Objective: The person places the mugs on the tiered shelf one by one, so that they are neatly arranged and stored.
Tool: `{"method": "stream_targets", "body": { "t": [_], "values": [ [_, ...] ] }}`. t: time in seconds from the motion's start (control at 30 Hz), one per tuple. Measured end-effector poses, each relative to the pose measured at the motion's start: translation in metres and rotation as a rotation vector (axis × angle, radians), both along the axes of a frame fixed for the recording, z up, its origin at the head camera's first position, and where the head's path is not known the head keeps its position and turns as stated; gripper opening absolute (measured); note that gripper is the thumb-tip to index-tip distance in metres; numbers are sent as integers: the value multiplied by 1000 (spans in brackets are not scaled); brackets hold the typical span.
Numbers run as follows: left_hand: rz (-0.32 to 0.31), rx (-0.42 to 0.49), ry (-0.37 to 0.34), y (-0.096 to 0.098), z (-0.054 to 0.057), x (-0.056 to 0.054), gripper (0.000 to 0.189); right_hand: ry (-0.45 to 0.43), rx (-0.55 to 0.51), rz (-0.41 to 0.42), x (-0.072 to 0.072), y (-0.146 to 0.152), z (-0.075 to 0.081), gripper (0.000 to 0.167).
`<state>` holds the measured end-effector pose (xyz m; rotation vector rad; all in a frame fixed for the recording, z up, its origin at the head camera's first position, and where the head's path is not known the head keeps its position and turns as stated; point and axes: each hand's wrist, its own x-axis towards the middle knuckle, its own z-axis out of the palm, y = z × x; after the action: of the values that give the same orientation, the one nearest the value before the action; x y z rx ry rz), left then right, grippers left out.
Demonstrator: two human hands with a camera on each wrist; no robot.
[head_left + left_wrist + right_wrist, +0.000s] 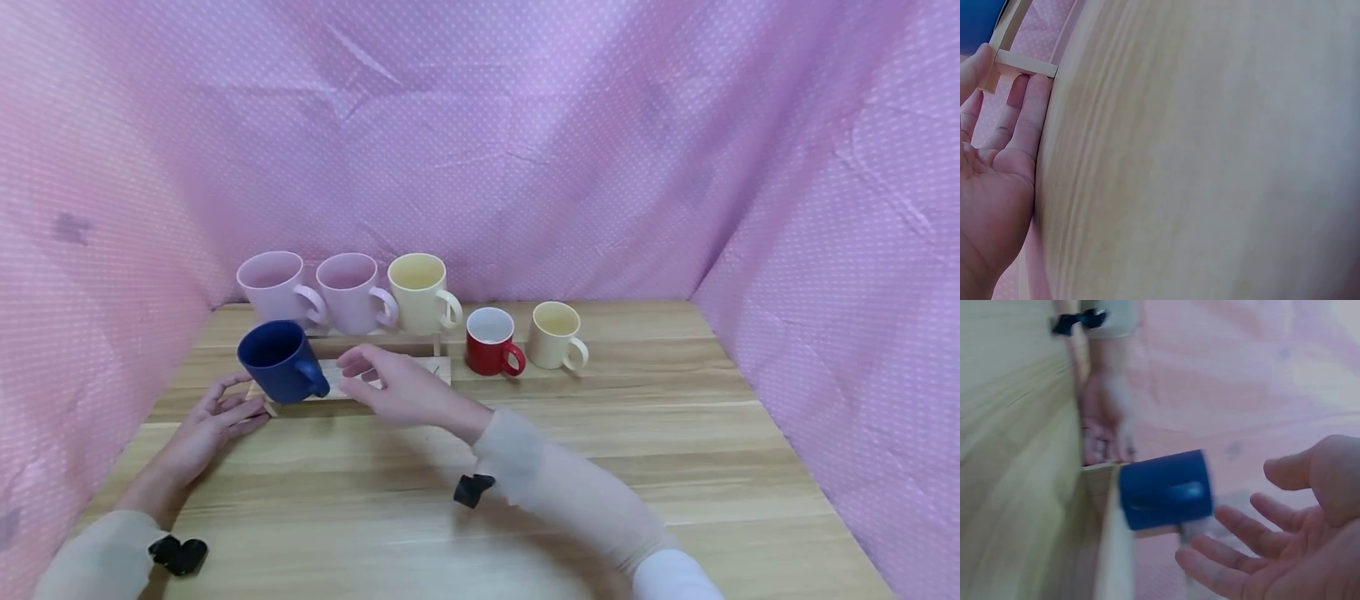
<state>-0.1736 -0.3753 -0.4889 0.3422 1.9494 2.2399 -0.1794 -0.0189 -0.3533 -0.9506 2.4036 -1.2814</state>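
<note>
A blue mug (276, 371) stands on the left end of the lower step of a wooden rack (442, 369), its handle towards the right. At the rack's left front corner, my left hand (213, 421) holds the wood. The left wrist view shows the left thumb (979, 69) on one side of the rack's end and fingers behind its short leg. My right hand (401, 387) hovers over the lower step, just right of the blue mug's handle and apart from it. In the right wrist view its fingers (1210, 572) are spread and loosely bent, holding nothing.
Two pink mugs (281, 296) and a yellow mug (416, 304) stand in a row on the upper step. Right of the rack, a small red mug (483, 354) and a small pale-yellow mug (547, 346) sit on the table (675, 433). Pink dotted cloth (525, 150) surrounds the table.
</note>
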Motion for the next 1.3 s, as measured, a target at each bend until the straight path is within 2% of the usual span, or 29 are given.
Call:
{"method": "stream_targets", "body": {
  "t": [0.17,0.3,0.37,0.47,0.67,0.8,0.97,1.1,1.3],
  "values": [
    [1,-15,1,0,3,2,41,9,-231,68,0,42,14,29],
    [4,-22,-2,1,2,3,42,91,-409,56,-6,84,10,21],
    [6,-24,2,1,2,3,42,160,-458,7,-10,106,4,18],
    [9,-28,8,0,1,3,41,224,-498,-109,-19,141,-10,19],
    [19,-26,3,0,0,3,41,276,-468,-356,-35,207,-45,34],
    [25,-33,7,1,0,3,41,225,-369,-463,-40,241,-67,50],
    [53,-70,-9,0,3,5,40,68,-268,-512,-44,262,-88,63],
    [65,-108,-28,1,4,4,42,-74,-302,-515,-46,265,-96,65],
    [80,-145,-47,3,2,3,43,-281,-413,-516,-51,268,-102,57]
  ]
}}
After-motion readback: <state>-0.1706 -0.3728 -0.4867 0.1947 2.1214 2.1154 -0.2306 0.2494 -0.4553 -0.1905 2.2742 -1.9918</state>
